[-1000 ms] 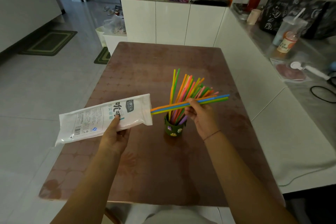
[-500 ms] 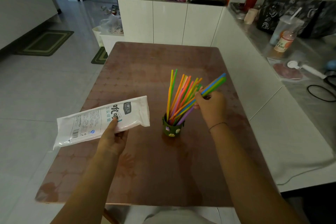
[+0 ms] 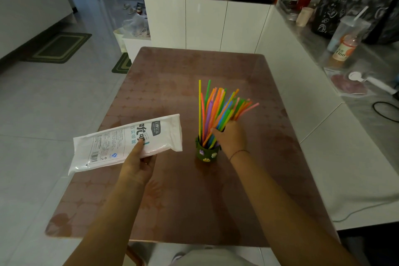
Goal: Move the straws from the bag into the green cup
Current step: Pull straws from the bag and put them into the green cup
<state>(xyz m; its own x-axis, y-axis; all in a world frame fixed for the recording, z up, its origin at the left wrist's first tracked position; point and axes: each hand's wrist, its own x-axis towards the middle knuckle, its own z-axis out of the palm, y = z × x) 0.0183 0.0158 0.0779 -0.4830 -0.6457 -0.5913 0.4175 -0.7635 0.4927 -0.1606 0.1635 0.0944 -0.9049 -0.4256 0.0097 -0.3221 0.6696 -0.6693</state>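
Observation:
A small dark green cup [image 3: 207, 154] with little stickers stands mid-table, and several coloured straws [image 3: 217, 109] fan upward out of it. My right hand [image 3: 231, 139] is just right of the cup's rim, fingers closed around the lower part of a few straws whose ends are in the cup. My left hand [image 3: 138, 163] holds a white printed straw bag [image 3: 127, 142] above the table's left side, its open end pointing toward the cup. I cannot see whether any straws are inside the bag.
The brown patterned table [image 3: 177, 205] carries only the cup. A white counter [image 3: 323, 127] runs along the right with a drink bottle [image 3: 345, 48], a lidded cup and black bags. White cabinets stand behind the table, tiled floor lies to the left.
My right hand swung the straws it pulled from the bag upright and lowered them into the cup. The bag in my left hand stayed about where it was.

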